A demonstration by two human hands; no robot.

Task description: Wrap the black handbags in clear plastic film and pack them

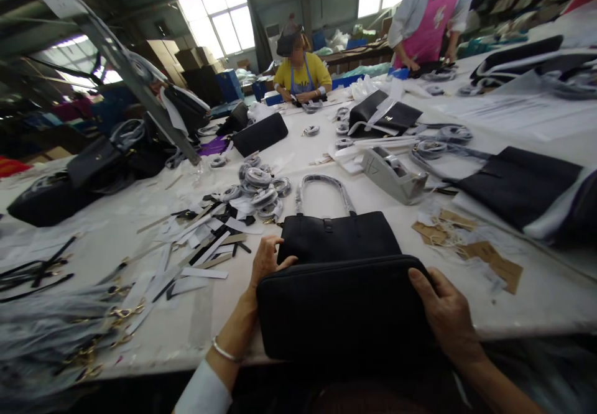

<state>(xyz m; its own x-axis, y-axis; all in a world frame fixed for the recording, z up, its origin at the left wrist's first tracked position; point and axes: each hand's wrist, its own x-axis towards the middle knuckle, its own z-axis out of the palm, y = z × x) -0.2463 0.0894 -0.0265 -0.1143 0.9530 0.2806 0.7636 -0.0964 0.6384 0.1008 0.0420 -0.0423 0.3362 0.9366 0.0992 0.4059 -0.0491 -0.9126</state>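
A black rectangular pouch (340, 314) with rounded corners is held upright at the table's near edge. My right hand (445, 305) grips its right end, thumb on the front face and the other fingers partly hidden behind. My left hand (270, 265) is curled at its upper left corner, the thumb along the top edge and the fingertips beside the handbag's left side. Directly behind the pouch lies a black handbag (336, 234), its lower part covered. A plastic-wrapped handle (324, 181) loops away from the bag, and a small tab sits at the middle of its top edge.
Coiled wrapped straps (261, 187) and loose strips (200, 246) lie to the left. A tape dispenser (394, 174) and brown tags (466, 246) are on the right, near another black bag (522, 184). Clasped straps (93, 333) cover the near left. Two co-workers stand or sit across the table.
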